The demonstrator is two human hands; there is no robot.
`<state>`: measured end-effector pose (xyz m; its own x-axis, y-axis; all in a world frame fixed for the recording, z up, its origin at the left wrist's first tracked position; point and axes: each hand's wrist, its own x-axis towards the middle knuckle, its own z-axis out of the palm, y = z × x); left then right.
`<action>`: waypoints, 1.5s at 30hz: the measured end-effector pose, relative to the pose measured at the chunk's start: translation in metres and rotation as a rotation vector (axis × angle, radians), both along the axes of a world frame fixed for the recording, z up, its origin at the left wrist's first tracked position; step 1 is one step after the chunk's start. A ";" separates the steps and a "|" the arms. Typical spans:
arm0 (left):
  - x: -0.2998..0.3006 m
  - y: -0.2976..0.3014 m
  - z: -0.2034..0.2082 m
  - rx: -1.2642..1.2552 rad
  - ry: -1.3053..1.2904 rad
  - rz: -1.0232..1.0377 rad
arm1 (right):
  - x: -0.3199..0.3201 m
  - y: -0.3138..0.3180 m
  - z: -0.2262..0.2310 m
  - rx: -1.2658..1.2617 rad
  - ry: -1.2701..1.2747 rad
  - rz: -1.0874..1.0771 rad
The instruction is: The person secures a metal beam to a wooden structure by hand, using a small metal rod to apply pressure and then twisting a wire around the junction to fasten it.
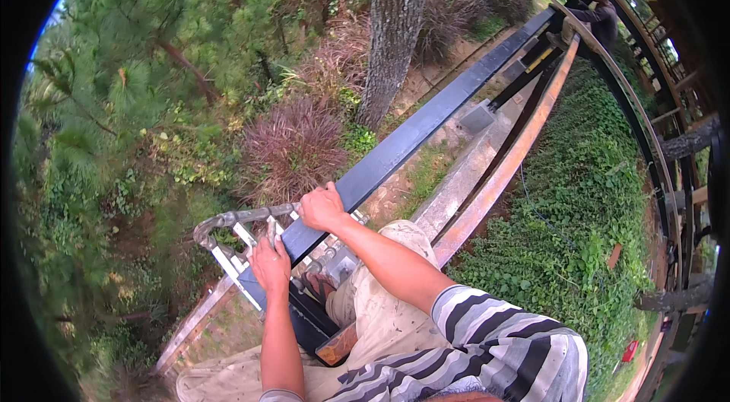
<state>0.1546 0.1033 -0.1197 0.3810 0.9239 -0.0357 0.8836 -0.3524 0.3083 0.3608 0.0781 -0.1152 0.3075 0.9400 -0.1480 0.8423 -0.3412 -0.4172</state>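
Observation:
A long dark blue-grey metal beam (414,132) slants from close in front of me up to the far right. My left hand (270,261) grips its left edge near the close end, fingers bent over the side. A little farther along, my right hand (322,208) is closed over the same edge, the thumb side uppermost. Both undersides are hidden, so how far the fingers reach beneath the beam does not show. Under the close end is a frame of white bars and grey pipe (236,221). My legs straddle a dark post with a rusty end (337,345).
A person in dark clothes (601,18) sits at the beam's far end. A rusty curved beam (525,143) runs along the right, above a vine-covered slope (563,212). A tree trunk (395,29) stands beyond the beam. Ground and a concrete ledge (464,181) lie far below.

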 end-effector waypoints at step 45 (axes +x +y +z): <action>-0.003 0.000 -0.002 -0.010 -0.118 0.000 | 0.004 0.003 0.009 -0.162 -0.081 0.041</action>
